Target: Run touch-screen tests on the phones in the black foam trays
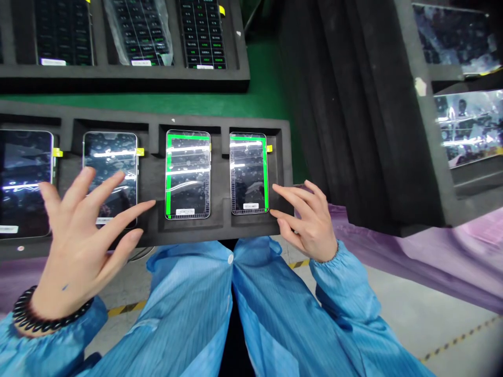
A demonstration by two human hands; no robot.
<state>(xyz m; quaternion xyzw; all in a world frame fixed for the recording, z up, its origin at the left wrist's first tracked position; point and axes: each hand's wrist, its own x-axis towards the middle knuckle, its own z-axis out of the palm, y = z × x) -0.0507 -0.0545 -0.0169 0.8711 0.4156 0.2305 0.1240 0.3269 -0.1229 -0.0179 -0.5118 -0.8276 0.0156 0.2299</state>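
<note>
A black foam tray (220, 229) holds a row of smartphones in its slots. The rightmost smartphone (248, 178) shows a green line along its top and right side. Beside that phone's lower right corner is my right hand (310, 222), its fingers apart and holding nothing. The neighbouring smartphone (187, 183) has green along its top and left side. My left hand (84, 225) spreads its fingers over a dark-screened smartphone (113, 157), partly hiding it; whether the fingertips touch the glass I cannot tell. Another dark smartphone (23, 178) lies at the far left.
A second foam tray (157, 78) stands behind, with phones showing a grid of text, one in a clear bag (139, 31). Stacked black foam trays (353, 115) rise at the right, phones (469, 128) in the top one. A green mat (265, 78) lies beneath.
</note>
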